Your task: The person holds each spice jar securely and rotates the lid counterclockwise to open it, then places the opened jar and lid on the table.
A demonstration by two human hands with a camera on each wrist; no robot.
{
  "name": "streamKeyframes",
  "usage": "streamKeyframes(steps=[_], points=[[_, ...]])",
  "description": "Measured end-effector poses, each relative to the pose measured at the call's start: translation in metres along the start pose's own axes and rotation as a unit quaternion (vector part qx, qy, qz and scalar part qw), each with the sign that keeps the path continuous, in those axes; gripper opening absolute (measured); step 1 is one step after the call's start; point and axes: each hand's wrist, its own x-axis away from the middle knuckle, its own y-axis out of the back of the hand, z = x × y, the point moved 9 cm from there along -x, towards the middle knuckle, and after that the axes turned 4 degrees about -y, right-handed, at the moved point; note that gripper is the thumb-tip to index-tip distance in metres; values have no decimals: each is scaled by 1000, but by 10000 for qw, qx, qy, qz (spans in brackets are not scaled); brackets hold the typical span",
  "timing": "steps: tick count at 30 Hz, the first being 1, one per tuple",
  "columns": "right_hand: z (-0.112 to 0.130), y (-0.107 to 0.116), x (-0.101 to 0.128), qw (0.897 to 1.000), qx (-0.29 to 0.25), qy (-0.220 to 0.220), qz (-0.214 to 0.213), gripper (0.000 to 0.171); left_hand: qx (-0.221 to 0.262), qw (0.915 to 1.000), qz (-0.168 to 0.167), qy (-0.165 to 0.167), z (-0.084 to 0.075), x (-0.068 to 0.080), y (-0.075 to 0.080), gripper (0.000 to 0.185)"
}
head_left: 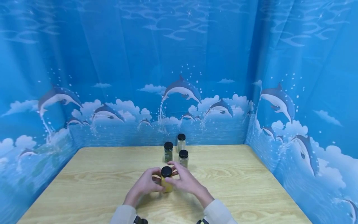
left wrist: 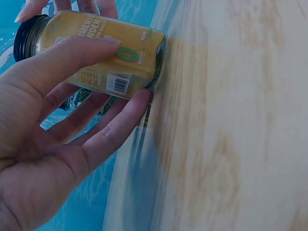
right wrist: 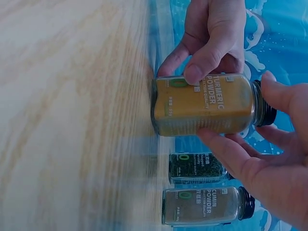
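Standing upright on the wooden table (head_left: 92, 183) at the near centre, the turmeric jar (head_left: 167, 183) has yellow powder inside and a black lid, and both hands are on it. The left hand (head_left: 145, 184) comes in from 7 o'clock of the jar; its thumb lies across the label and its fingers curl round the far side, so it grips the glass body. The right hand (head_left: 185, 181) comes in from 4 o'clock; its fingers reach along the jar's side and its thumb sits by the lid, so it is partly closed on the jar too. In the right wrist view the jar's base meets the table. Pale sleeves show at the bottom edge of the head view.

Beyond the jar, toward 12 and 1 o'clock, three more black-lidded jars stand near one another: the cumin jar (head_left: 183, 158) nearest, the green herb jar (head_left: 168, 151) to its 10 o'clock, and the pale jar (head_left: 181, 142) farthest back. A blue dolphin curtain (head_left: 181, 90) closes the scene at 12 o'clock
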Motion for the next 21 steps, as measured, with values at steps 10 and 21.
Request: streamKeyframes(steps=[10, 21], points=[[-2, 0, -3, 9997, -189, 14, -156, 46, 106, 9999, -20, 43, 0, 0, 1, 50], [1, 1, -2, 9996, -11, 216, -202, 40, 111, 9999, -11, 15, 0, 0, 1, 49]])
